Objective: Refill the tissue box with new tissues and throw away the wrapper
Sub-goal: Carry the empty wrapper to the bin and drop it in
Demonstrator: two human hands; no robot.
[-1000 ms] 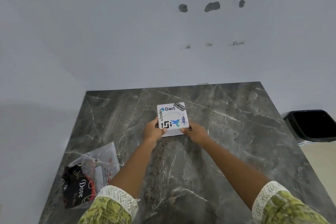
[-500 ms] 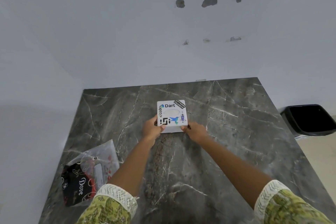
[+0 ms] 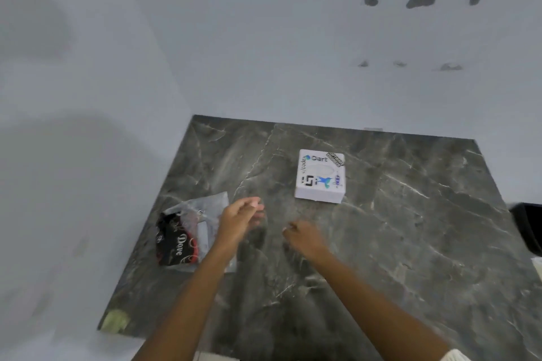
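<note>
Left hand: fingers loosely spread and half extended, holding nothing, hovering just above the right edge of the wrapper; actual contact with it cannot be told through the motion blur.

Right hand: fingers curled inward to a loose fist, nothing visibly in it, over bare stone, apart from the left hand and from every object.

Tissue box: white, squarish, low, with rounded corners; top carries stickers, among them "Dart", a blue bird and a black geometric mark, around a pale oval opening. Sits flat on the worktop, beyond both hands and clear of them.

Wrapper: crinkled clear plastic with a black printed panel reading "Dove" and red swirls; lies flattened near the worktop's left edge, partly under the left forearm.

Worktop: dark grey polished stone with pale veins; far edge meets a plain pale wall bearing several dark patches. A yellowish-green scrap sits at the near left corner. Broad open stone right of the box and between the hands and the near edge.

Bin: black, only partly in frame past the right edge.
</note>
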